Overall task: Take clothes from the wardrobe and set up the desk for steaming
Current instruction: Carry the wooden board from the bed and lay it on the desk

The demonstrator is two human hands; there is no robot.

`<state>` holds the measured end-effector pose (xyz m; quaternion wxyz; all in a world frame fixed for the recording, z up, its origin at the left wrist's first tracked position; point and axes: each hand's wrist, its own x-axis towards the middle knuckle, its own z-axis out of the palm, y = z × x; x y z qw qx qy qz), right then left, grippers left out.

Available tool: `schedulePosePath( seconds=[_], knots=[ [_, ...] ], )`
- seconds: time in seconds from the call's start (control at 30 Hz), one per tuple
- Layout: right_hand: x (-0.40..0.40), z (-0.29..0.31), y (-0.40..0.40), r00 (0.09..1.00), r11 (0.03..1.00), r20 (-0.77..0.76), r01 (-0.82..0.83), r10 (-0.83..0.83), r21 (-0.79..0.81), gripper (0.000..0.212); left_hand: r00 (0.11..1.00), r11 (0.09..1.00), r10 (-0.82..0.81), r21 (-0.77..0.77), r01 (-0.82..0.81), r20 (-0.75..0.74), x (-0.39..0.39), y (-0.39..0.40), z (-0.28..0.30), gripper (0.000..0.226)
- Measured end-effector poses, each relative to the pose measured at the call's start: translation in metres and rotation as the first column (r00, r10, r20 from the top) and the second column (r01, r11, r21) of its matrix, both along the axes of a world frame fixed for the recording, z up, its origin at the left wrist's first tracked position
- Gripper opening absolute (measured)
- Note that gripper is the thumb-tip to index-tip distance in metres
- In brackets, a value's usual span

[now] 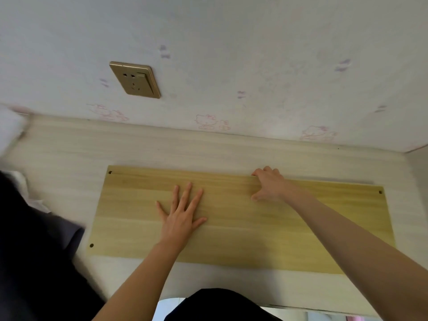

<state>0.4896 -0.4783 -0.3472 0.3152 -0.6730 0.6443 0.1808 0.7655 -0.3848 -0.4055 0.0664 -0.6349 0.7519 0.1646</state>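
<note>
Step in hand: setting up the counter (69,147); a yellow wooden board (254,228) is being placed or squared on it, as I judge.
Board: lies flat in the middle of the counter, long side roughly along the back edge, slightly skewed, with a strip of bare counter on every side; small holes show near its corners.
Left hand (183,212): spread wide, palm flat on the board's middle, holding nothing.
Right hand (269,184): fingers curled over the board's far long edge, thumb on top, gripping that edge.
Clothes: a dark garment (34,239) lies at the counter's left edge, blurred, just beside the board's left end.
Wall socket (135,79): above the counter's back edge, nothing plugged in.
Next move: probably straighten the board, then spread the garment over it.
</note>
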Motion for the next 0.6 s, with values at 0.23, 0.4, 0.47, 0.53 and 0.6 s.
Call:
schedulePosePath(
  seconds=[0.23, 0.4, 0.47, 0.53, 0.6],
  knots=[
    [0.010, -0.004, -0.006, 1.000, 1.000, 0.023, 0.017, -0.017, -0.008, 0.084, 1.000, 1.000, 0.010, 0.006, -0.010, 0.001, 0.011, -0.010, -0.003, 0.077],
    [0.015, -0.001, -0.006, 0.995, 0.990, -0.055, -0.092, 0.087, -0.104, 0.083, 1.000, 0.999, 0.012, 0.036, -0.012, -0.002, 0.013, -0.009, -0.001, 0.077],
    [0.016, 0.000, -0.007, 0.995, 0.991, -0.052, -0.094, 0.089, -0.093, 0.079, 1.000, 0.999, 0.014, 0.050, -0.013, -0.006, 0.013, -0.010, -0.002, 0.078],
    [0.017, 0.001, -0.006, 0.996, 0.993, -0.034, -0.082, 0.079, -0.081, 0.070, 1.000, 0.998, 0.021, 0.057, -0.021, -0.012, 0.013, -0.010, -0.002, 0.079],
    [0.020, 0.001, 0.001, 0.997, 0.979, -0.020, -0.075, 0.072, -0.189, 0.043, 0.999, 0.998, 0.035, 0.062, -0.034, -0.026, 0.014, -0.010, -0.003, 0.081]
  ],
)
